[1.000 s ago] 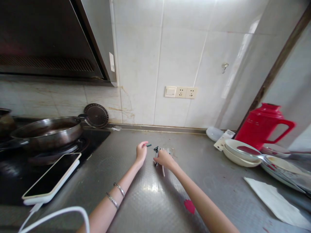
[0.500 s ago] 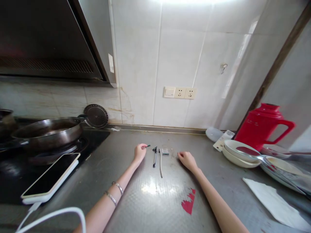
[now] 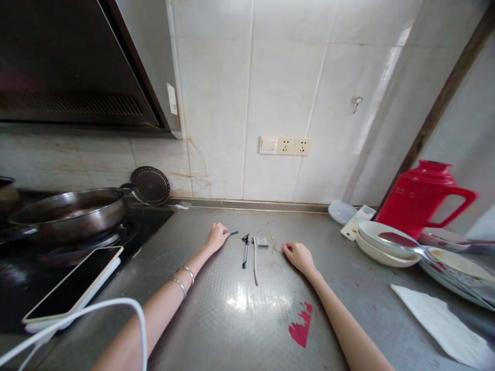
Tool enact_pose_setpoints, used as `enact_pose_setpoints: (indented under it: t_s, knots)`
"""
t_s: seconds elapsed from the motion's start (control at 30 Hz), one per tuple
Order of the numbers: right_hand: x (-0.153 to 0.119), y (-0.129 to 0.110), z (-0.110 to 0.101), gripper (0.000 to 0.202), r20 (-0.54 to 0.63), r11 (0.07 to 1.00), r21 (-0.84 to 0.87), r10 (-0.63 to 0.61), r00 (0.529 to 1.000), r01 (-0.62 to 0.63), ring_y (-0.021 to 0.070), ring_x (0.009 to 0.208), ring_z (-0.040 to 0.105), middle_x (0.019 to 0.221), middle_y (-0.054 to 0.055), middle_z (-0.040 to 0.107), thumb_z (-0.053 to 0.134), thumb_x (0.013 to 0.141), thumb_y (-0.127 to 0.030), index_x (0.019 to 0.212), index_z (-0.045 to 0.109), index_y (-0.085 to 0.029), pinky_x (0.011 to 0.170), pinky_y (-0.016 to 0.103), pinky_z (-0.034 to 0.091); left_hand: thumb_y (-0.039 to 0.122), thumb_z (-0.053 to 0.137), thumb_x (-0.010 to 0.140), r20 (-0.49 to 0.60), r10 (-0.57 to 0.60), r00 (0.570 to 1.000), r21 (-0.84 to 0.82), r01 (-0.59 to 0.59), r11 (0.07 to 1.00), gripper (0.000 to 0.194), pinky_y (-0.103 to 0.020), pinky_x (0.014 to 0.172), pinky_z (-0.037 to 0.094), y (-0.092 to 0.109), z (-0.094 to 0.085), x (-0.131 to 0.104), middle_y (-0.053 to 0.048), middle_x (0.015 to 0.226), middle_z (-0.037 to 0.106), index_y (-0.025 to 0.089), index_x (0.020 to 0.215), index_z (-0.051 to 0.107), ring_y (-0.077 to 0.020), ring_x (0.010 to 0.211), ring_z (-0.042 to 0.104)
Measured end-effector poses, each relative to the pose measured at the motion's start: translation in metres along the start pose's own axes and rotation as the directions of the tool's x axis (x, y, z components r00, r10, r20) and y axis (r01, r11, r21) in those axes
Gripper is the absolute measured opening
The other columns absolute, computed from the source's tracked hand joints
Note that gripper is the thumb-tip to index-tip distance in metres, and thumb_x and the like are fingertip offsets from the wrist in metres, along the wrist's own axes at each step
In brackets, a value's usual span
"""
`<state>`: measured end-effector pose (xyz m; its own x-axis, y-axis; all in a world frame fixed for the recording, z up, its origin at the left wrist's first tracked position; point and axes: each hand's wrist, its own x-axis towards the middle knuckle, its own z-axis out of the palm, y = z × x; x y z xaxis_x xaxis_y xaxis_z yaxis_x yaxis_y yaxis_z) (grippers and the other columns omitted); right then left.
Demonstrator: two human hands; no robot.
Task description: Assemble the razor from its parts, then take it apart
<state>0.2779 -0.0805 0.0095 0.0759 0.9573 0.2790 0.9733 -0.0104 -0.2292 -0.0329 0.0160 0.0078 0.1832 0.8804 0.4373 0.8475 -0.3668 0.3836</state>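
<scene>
My left hand (image 3: 217, 237) rests on the metal counter, its fingertips closed at the near end of a short dark green stick (image 3: 233, 233). The stick's other end points right. Just right of it lies a thin black piece (image 3: 245, 251) with a wider top. Beside that is a slim whitish tube (image 3: 255, 263), and by its upper end a small clear-and-dark piece (image 3: 262, 242). My right hand (image 3: 298, 256) lies on the counter farther right, fingers curled in, with nothing visible in it. Faint clear bits lie left of its fingertips.
A phone (image 3: 75, 283) with a white cable lies at the cooktop's edge, near a steel pan (image 3: 73, 208). A torn red patch (image 3: 300, 327) is on the counter in front. At right are stacked bowls (image 3: 381, 247), a red thermos (image 3: 417, 198) and a white napkin (image 3: 441, 322).
My left hand has drawn back slightly to the left, and more of the green stick shows beyond its fingertips. My right hand stays in place. The view has shifted a little.
</scene>
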Motion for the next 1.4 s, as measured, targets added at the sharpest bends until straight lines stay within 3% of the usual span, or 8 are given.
enact_pose_setpoints:
  t_s: [0.17,0.33,0.73,0.87,1.03,1.23,1.4]
  knots:
    - [0.0,-0.002,-0.002,0.04,0.016,1.0,0.018,0.013,1.0,-0.013,0.0139,0.061,0.056,0.067,0.008,0.064,0.035,0.086,-0.037,0.064,0.062,-0.017,0.049,0.022,0.022,0.027,0.058,0.073,-0.007,0.088,0.996,-0.069,-0.088,0.994,0.013,-0.032,0.077,0.039,0.0,0.001,0.0,-0.006,0.081,0.061,0.021,0.073,0.07,-0.0202,0.083,0.051]
    - [0.0,-0.002,-0.003,0.039,0.018,0.999,0.02,0.025,1.0,-0.025,0.014,0.061,0.056,0.067,0.008,0.064,0.036,0.086,-0.036,0.064,0.063,-0.017,0.049,0.022,0.022,0.023,0.058,0.072,-0.001,0.073,0.997,-0.148,-0.073,0.986,0.011,-0.032,0.079,0.038,0.005,0.0,0.002,-0.005,0.076,0.06,0.021,0.067,0.068,-0.02,0.083,0.05]
    - [0.0,-0.001,-0.002,0.039,0.019,1.0,0.017,0.025,1.0,-0.025,0.0133,0.06,0.054,0.067,0.007,0.064,0.036,0.085,-0.035,0.064,0.063,-0.017,0.049,0.022,0.022,0.023,0.056,0.072,-0.041,0.097,0.994,-0.079,-0.1,0.992,0.011,-0.032,0.078,0.037,0.002,0.003,0.004,-0.005,0.079,0.062,0.018,0.069,0.066,-0.0192,0.082,0.051]
    - [0.0,-0.001,-0.002,0.038,0.004,0.999,0.037,0.015,1.0,-0.015,0.0129,0.059,0.053,0.065,0.006,0.062,0.036,0.085,-0.036,0.062,0.061,-0.018,0.049,0.021,0.022,0.024,0.057,0.072,-0.085,0.114,0.99,-0.114,-0.123,0.986,0.009,-0.032,0.079,0.037,0.017,-0.01,0.003,-0.004,0.08,0.063,0.019,0.071,0.065,-0.0179,0.083,0.051]
    - [0.001,0.0,-0.003,0.041,-0.006,0.986,0.165,0.008,1.0,-0.007,0.0123,0.055,0.049,0.06,0.004,0.06,0.036,0.085,-0.041,0.062,0.061,-0.017,0.049,0.021,0.024,0.026,0.057,0.075,-0.084,0.252,0.964,-0.193,-0.264,0.945,0.009,-0.032,0.081,0.036,0.049,-0.031,-0.015,-0.003,0.082,0.062,0.02,0.073,0.065,-0.0179,0.085,0.05]
    - [-0.001,-0.025,-0.012,0.031,-0.118,0.867,0.467,-0.135,0.984,0.175,0.0116,0.058,0.049,0.072,0.003,0.063,0.043,0.083,-0.037,0.091,0.066,-0.018,0.057,0.021,0.036,0.028,0.056,0.077,-0.073,0.378,0.923,-0.208,-0.385,0.899,0.012,-0.032,0.08,0.037,0.073,-0.036,-0.043,-0.004,0.083,0.061,0.02,0.076,0.064,-0.0179,0.086,0.049]
    - [-0.012,-0.056,-0.022,0.027,-0.142,0.739,0.561,-0.359,0.922,0.374,0.0128,0.07,0.053,0.088,0.005,0.061,0.052,0.081,-0.033,0.1,0.065,-0.019,0.067,0.024,0.042,0.027,0.053,0.078,-0.035,0.431,0.902,-0.192,-0.429,0.882,0.013,-0.033,0.08,0.037,0.082,-0.036,-0.052,-0.005,0.083,0.061,0.021,0.079,0.065,-0.019,0.088,0.048]
